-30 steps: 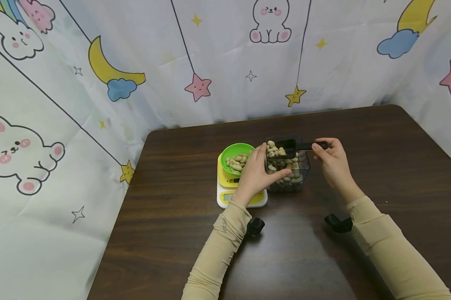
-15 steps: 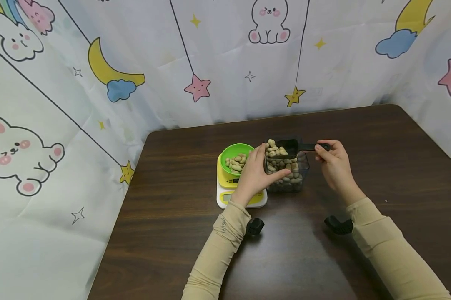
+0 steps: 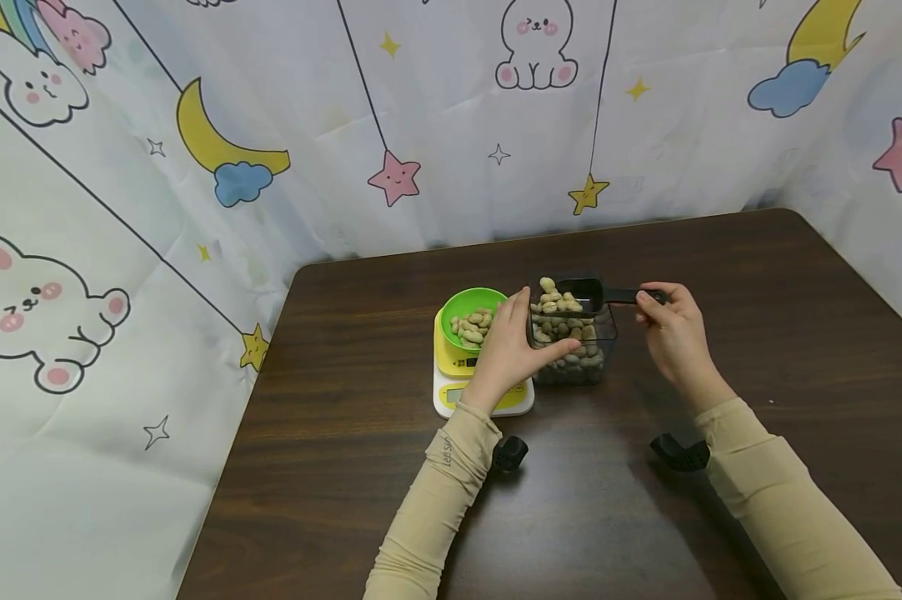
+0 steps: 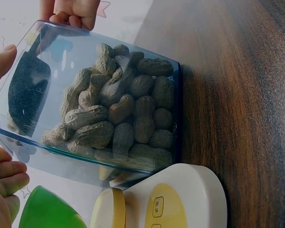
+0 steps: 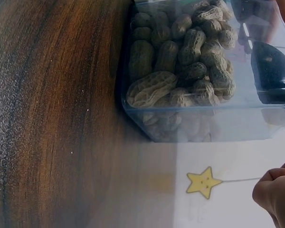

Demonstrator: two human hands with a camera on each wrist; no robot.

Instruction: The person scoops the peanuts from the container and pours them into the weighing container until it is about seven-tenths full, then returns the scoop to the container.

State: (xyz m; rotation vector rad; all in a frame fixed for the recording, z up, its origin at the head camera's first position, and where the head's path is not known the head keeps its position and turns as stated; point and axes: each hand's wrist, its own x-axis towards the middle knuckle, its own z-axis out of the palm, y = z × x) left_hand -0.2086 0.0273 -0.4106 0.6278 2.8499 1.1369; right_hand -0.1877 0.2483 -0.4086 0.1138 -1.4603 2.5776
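Note:
A clear plastic container holds many unshelled peanuts. My left hand rests on its near left corner, straight fingers along the left wall and thumb stretched across the front. At the container's right, my right hand pinches the handle end of a black scoop. Pale peanuts fill the scoop's left part, one standing up at its tip. Seen through the wall in the left wrist view, the scoop hangs above the heap. Left of the container, a green bowl with some peanuts sits on a yellow and white kitchen scale.
The brown wooden table spreads around these things. Patterned white cloth stands behind the table and at both sides. A black wrist device shows beside the left sleeve, another device beside the right.
The scoop and my right hand have shifted slightly right and a little down, the scoop becoming more level with peanuts in it. My left hand stays in place on the container.

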